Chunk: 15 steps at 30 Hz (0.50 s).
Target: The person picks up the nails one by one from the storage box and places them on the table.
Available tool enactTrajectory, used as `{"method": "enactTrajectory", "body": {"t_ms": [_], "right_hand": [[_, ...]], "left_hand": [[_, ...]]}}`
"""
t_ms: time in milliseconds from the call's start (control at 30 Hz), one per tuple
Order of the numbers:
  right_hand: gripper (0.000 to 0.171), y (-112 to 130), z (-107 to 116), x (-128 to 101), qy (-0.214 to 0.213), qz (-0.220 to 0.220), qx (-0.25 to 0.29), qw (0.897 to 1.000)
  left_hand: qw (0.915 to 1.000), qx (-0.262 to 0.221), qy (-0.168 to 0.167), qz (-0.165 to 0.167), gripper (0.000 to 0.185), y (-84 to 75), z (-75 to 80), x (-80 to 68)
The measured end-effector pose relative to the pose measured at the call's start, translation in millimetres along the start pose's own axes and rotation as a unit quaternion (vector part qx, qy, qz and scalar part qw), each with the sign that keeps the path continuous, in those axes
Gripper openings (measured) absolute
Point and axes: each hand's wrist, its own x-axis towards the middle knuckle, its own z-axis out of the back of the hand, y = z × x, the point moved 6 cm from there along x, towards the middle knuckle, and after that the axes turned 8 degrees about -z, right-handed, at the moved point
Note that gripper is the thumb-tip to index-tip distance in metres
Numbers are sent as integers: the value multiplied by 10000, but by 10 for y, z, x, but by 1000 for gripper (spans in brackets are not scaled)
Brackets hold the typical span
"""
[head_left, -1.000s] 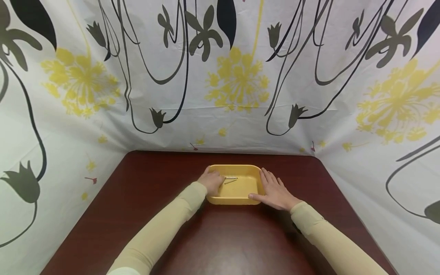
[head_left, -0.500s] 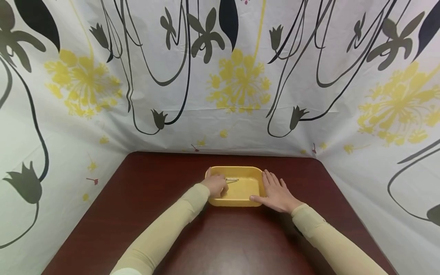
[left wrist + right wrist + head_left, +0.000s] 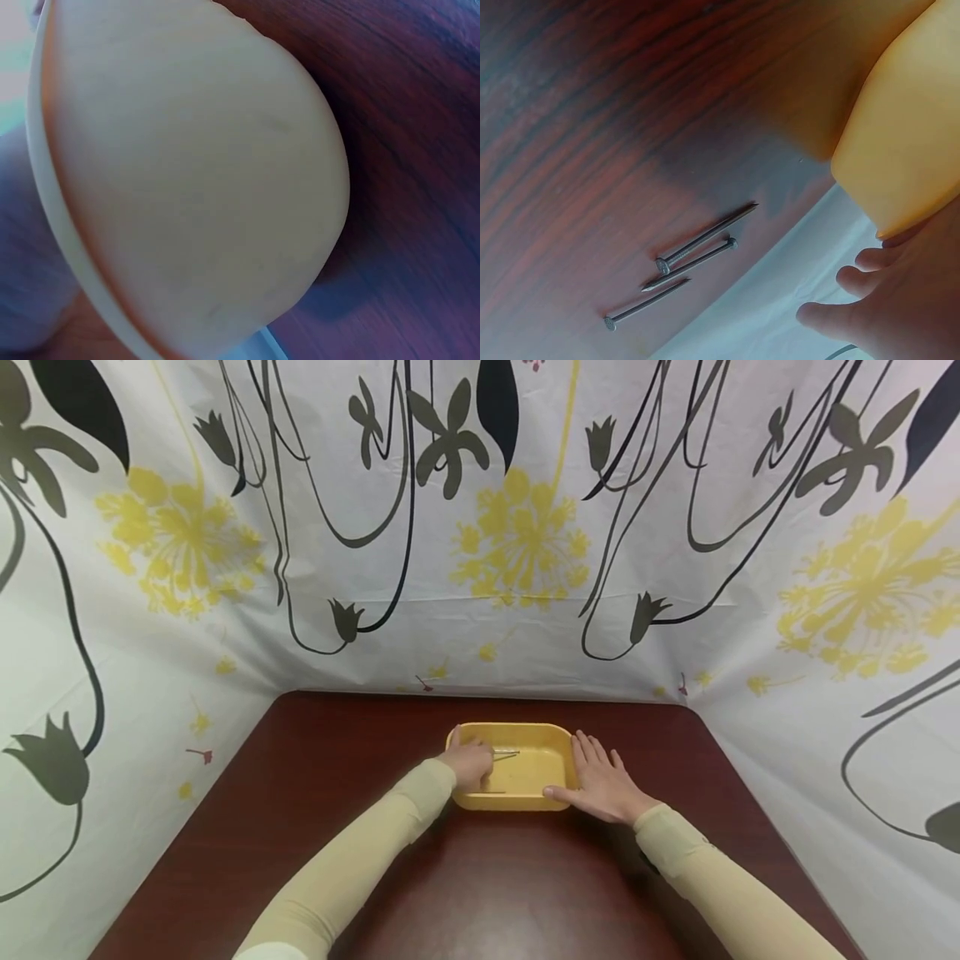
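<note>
Left grip (image 3: 471,763) pinches a nail (image 3: 506,753) inside the yellow tray (image 3: 534,775); right hand (image 3: 600,781) lies flat, fingers straight, at the tray's 3 o'clock wall.

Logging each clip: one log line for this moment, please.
left hand: in yellow tray, at nails, grip unclear | right hand: flat on table, against tray

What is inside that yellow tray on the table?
The yellow tray holds a few thin metal nails, with another lying near its front wall. The left hand reaches into the left end and covers whatever lies under it. The right hand rests against the outside.
</note>
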Motion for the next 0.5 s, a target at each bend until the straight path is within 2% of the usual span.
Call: {"method": "enactTrajectory", "body": {"t_ms": [300,500], "right_hand": [[122,5,-13,9,-6,21,-9,10000],[123,-2,-7,8,3,4,-13,10000]], "left_hand": [[9997,126,-33,-223,28,43,23,-6],[9997,-95,-45,-232,30,86,70,-17]]}}
